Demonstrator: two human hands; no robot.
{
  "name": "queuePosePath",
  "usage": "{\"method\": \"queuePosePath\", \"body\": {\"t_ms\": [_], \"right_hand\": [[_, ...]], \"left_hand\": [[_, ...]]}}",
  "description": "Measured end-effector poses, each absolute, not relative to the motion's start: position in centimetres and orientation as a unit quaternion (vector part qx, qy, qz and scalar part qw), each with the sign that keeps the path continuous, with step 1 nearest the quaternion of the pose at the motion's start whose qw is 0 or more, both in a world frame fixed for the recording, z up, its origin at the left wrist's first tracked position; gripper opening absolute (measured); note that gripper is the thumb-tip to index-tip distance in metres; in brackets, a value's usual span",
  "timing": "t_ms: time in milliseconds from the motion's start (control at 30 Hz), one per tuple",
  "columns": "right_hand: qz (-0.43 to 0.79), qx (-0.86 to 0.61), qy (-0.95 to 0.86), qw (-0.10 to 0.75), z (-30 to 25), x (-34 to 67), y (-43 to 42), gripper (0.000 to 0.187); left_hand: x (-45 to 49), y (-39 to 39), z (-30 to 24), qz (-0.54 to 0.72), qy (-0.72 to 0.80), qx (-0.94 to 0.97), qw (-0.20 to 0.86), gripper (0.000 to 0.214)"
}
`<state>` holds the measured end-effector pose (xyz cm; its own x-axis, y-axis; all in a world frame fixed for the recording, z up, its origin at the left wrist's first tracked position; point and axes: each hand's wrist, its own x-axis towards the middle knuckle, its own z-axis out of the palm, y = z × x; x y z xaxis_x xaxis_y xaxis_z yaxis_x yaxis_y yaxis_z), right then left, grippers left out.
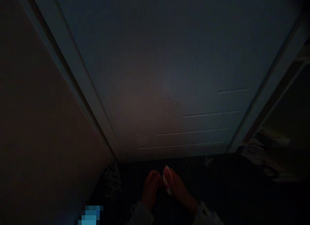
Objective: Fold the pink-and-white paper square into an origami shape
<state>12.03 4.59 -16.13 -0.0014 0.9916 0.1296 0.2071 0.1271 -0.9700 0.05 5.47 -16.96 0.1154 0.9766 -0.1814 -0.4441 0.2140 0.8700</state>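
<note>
In the dim light at the bottom centre, my two hands are close together over a dark surface. Fingers closed, my right hand point(176, 184) grips a small white object point(169, 190); it is too dark to make out what kind of thing it is. My left hand point(151, 185) is just beside it with curled fingers pressed together. Whatever those fingers hold, if anything, is hidden. Light sleeves cover both wrists.
A pale panel point(145, 79) with engraved hearts and lines stands ahead. To the left is a plain wall point(48, 121). Crumpled clear material point(112, 179) lies by the left corner. Dim items point(256, 152) sit at the right, and a pixelated blue patch shows at bottom left.
</note>
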Motion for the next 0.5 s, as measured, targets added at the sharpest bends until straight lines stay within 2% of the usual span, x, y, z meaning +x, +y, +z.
{"method": "queuePosePath", "body": {"t_ms": [167,300,500], "right_hand": [[0.418,-0.519,-0.574,0.476,-16.4,12.3,4.6,0.042],[0.411,-0.536,-0.576,0.460,-17.1,12.2,4.7,0.050],[0.403,-0.542,-0.589,0.444,-17.4,12.2,4.8,0.047]], "left_hand": [[-0.1,5.6,-17.2,0.545,0.408,0.286,0.675,0.023],[-0.2,6.0,-17.5,0.563,0.418,0.234,0.674,0.028],[-0.2,5.8,-17.3,0.555,0.403,0.267,0.677,0.020]]}}
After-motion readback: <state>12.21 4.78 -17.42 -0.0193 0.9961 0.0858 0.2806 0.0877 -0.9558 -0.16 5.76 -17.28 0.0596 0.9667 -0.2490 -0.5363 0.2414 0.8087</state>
